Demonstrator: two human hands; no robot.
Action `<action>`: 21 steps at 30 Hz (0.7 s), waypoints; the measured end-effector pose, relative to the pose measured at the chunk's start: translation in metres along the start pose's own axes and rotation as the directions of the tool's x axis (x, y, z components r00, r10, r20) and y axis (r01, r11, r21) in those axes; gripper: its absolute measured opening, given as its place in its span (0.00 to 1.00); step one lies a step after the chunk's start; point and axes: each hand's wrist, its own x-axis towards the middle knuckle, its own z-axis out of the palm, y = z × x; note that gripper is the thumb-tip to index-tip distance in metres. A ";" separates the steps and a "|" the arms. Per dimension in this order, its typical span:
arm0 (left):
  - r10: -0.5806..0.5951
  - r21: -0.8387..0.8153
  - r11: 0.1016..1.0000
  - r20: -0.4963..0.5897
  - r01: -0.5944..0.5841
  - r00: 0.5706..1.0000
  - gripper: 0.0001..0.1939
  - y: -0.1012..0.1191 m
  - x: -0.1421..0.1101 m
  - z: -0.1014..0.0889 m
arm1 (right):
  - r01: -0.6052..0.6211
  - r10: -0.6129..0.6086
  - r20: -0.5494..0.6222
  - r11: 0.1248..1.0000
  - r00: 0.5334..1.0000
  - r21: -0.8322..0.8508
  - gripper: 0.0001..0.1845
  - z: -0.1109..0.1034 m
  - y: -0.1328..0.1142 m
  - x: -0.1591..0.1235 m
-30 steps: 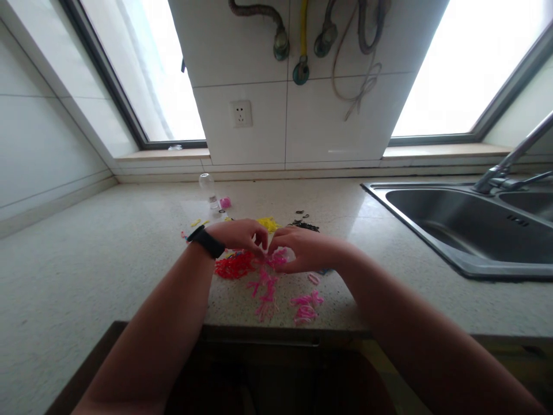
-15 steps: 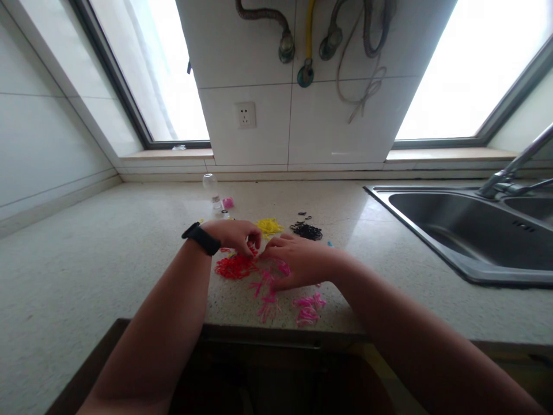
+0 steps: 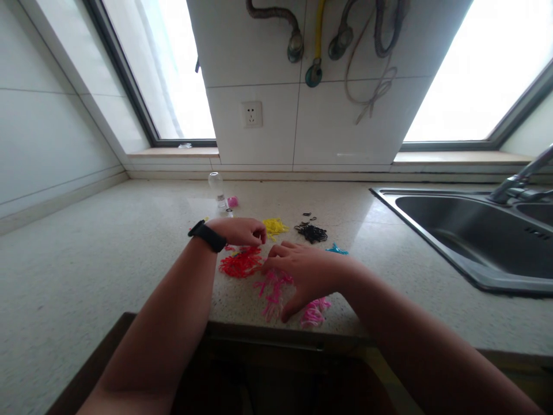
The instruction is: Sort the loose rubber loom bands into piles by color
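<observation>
Small rubber bands lie in colour heaps on the speckled countertop [image 3: 86,276]: red bands [image 3: 239,264], pink bands [image 3: 272,291], yellow bands [image 3: 275,226], black bands [image 3: 311,232] and a few blue bands [image 3: 337,249]. My left hand [image 3: 241,230], with a black watch on its wrist, hovers just beyond the red heap, fingers curled down in a pinch. My right hand [image 3: 302,274] lies spread over the pink bands near the counter's front edge, fingers flat and apart.
A steel sink [image 3: 466,230] with a tap [image 3: 521,178] fills the right side. A small clear bottle [image 3: 216,187] lies beside its pink cap [image 3: 233,202] further back. The tiled wall carries a socket [image 3: 252,114] and hoses [image 3: 341,40]. Windows flank it.
My hands have parted. The right hand came back toward the front edge and flattened onto the pink bands; the left stayed by the red heap. The camera drifted slightly left.
</observation>
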 end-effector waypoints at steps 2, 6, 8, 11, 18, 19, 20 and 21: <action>-0.008 0.014 1.000 -0.026 0.009 1.000 0.15 0.001 0.000 0.000 | -0.001 0.001 0.001 1.000 1.000 -0.019 0.45 0.001 0.000 0.001; -0.015 0.039 0.999 -0.065 0.018 0.998 0.15 0.000 0.000 -0.001 | -0.033 0.033 0.005 0.999 0.999 -0.009 0.43 0.002 0.002 0.001; -0.010 0.036 0.999 -0.071 0.013 0.997 0.15 -0.002 0.000 -0.001 | -0.057 0.056 0.007 0.998 0.998 0.018 0.43 0.002 0.003 0.000; 0.007 0.028 1.000 -0.080 -0.005 0.997 0.15 -0.003 0.001 -0.001 | -0.043 0.042 0.015 0.998 0.999 0.054 0.45 0.001 0.002 -0.002; 0.010 0.037 0.999 -0.103 -0.006 0.995 0.15 0.000 0.002 -0.001 | 0.051 -0.053 0.052 0.998 0.997 0.033 0.33 0.003 -0.001 0.001; 0.010 0.042 0.999 -0.104 -0.005 0.994 0.15 0.000 0.002 -0.001 | 0.055 -0.056 0.048 0.998 0.997 0.026 0.31 0.003 -0.001 0.001; 0.011 0.046 0.999 -0.106 -0.006 0.994 0.15 0.001 0.001 -0.001 | 0.054 -0.055 0.044 0.998 0.997 0.020 0.29 0.003 0.000 0.001; 0.011 0.050 0.999 -0.107 -0.005 0.994 0.15 0.001 0.001 -0.002 | 0.048 -0.048 0.043 0.999 0.998 0.015 0.27 0.002 0.001 0.001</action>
